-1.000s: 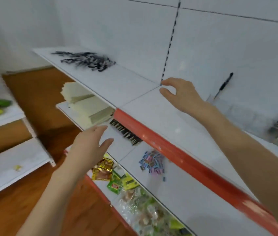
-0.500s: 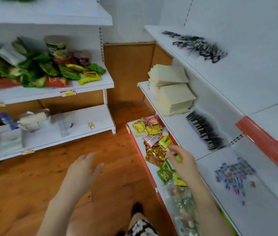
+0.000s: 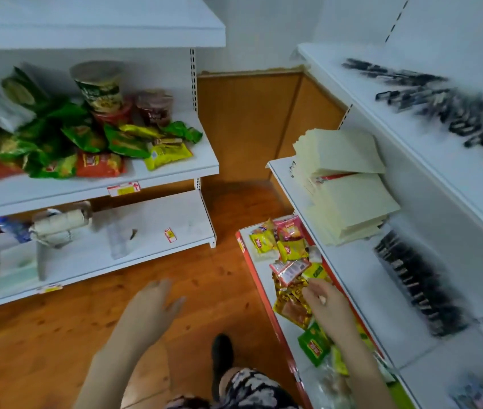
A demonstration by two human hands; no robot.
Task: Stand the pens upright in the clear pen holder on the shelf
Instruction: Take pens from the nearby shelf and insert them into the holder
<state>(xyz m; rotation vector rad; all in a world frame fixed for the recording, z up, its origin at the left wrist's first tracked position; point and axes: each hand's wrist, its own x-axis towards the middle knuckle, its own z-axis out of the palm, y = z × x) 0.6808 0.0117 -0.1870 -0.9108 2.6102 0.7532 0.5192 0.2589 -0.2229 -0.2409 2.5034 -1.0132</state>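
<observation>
Because the pens point(image 3: 417, 278) lie flat on the middle shelf point(image 3: 352, 261), up and right of the right hand point(image 3: 327, 311), that loosely curled, empty hand is nearer than the left hand point(image 3: 154, 305), spread wide over the floor point(image 3: 57, 335); no pen holder is in view.

Lighting: bright, even, diffuse. Shadows: soft, under the shelves point(image 3: 95, 39). Blur: motion smear throughout, heaviest on pens point(image 3: 441, 104) and left hand point(image 3: 154, 302); packet print unreadable. Distortion: wide-angle bowing of straight lines at edges.
</observation>
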